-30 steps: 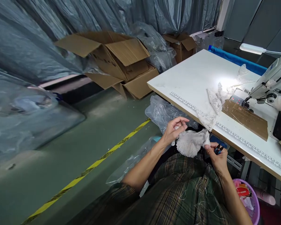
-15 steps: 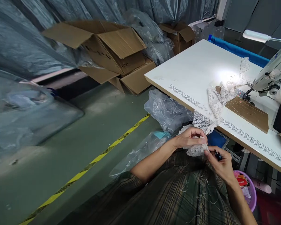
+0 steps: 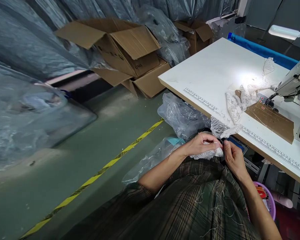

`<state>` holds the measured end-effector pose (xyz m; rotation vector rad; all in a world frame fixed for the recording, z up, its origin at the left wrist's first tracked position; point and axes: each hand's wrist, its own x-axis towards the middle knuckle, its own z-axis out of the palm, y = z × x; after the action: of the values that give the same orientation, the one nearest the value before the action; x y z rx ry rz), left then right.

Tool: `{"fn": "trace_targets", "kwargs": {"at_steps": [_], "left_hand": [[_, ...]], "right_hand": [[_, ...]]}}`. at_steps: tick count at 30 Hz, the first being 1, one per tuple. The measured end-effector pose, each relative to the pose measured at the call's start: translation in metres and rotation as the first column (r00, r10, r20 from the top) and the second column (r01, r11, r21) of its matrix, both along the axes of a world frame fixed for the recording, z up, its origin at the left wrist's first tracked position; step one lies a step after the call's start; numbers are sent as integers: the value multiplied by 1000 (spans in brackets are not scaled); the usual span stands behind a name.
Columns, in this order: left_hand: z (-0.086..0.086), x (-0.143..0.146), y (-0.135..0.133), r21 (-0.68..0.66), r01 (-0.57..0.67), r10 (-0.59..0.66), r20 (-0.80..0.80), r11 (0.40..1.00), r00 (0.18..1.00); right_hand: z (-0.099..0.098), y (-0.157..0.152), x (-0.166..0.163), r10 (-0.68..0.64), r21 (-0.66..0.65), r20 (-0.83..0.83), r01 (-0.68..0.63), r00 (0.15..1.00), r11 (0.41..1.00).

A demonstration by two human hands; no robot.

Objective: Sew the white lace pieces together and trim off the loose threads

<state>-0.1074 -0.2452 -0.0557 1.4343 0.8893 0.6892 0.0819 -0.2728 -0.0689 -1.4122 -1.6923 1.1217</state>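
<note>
White lace fabric (image 3: pixel 208 154) is bunched above my lap, with my left hand (image 3: pixel 201 144) closed on it, thumb and fingers pinching its edge. Just to the right, my right hand (image 3: pixel 234 159) is closed around small black thread snips (image 3: pixel 221 142). Only their dark tip shows, right at the lace by my left fingertips; the rest is hidden in the palm. More of the lace (image 3: pixel 233 105) runs over the table edge and up towards the presser foot of the sewing machine (image 3: pixel 293 80).
The white sewing table (image 3: pixel 202 71) has printed rulers and a brown board (image 3: pixel 271 120). Open cardboard boxes (image 3: pixel 130 63) and plastic bags (image 3: pixel 181 115) lie to the left and under the edge. A purple basket (image 3: pixel 272 203) stands low right. Yellow-black tape (image 3: pixel 105 168) crosses the floor.
My right hand has turned and moved up to the lace edge, bringing the thread snips' tip beside my left fingers. The black handles no longer show. The view has shifted slightly.
</note>
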Motion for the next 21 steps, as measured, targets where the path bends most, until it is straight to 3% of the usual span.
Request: {"fn": "trace_targets", "kwargs": {"at_steps": [3,6,11,16,21], "left_hand": [[-1,0,1,-27,-25,26,15,999,1000],[0,1,2,-44,-16,16,11,999,1000],[3,1,4,-42,14,-14,19,999,1000],[5,0,5,-20,13,-14,-29,1000,999],[3,5,3,-47,34,-33,16,998,999]], "right_hand": [[-5,-3,0,-62,-36,-56,60,997,998],[-3,-6,3,-34,-68,-60,30,998,997],[13,-4,5,61,24,56,-62,997,998],[14,-2,3,21,47,106,-26,994,999],[2,-9,-3,-94,-26,-139,91,986,995]]}}
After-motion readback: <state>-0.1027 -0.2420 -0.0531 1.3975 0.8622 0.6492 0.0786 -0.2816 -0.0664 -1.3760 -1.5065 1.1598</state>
